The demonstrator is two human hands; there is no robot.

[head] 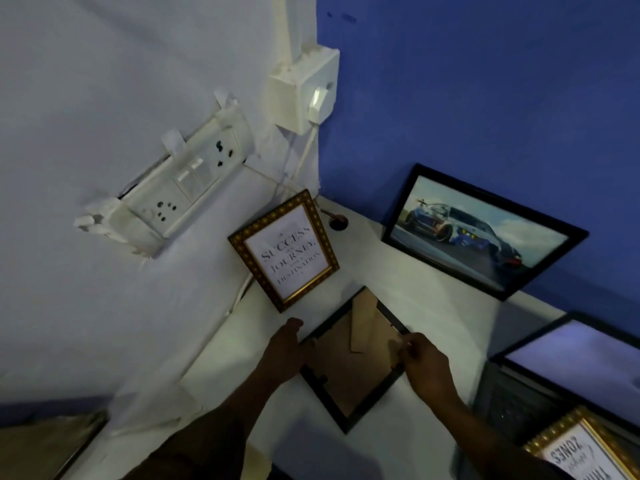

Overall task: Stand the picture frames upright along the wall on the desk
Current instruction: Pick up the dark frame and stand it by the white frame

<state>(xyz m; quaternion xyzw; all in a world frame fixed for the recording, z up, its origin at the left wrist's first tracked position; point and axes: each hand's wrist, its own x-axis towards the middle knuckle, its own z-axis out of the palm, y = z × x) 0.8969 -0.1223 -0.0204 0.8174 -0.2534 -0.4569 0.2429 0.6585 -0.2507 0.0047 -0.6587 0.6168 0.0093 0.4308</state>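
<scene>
A black frame (349, 368) lies face down on the white desk (415, 289), its brown backing and folded stand showing. My left hand (285, 351) grips its left edge and my right hand (424, 362) grips its right edge. A gold frame with the "SUCCESS" print (287, 251) stands leaning against the white wall in the corner. A black frame with a race car picture (481, 233) leans upright against the blue wall.
At the right lie a black frame with a pale picture (581, 355) and a gold frame with text (585, 452) on a dark stack. A switchboard (180, 188) and a socket box (304, 91) with cables hang on the white wall. A cable hole (337, 222) sits in the desk corner.
</scene>
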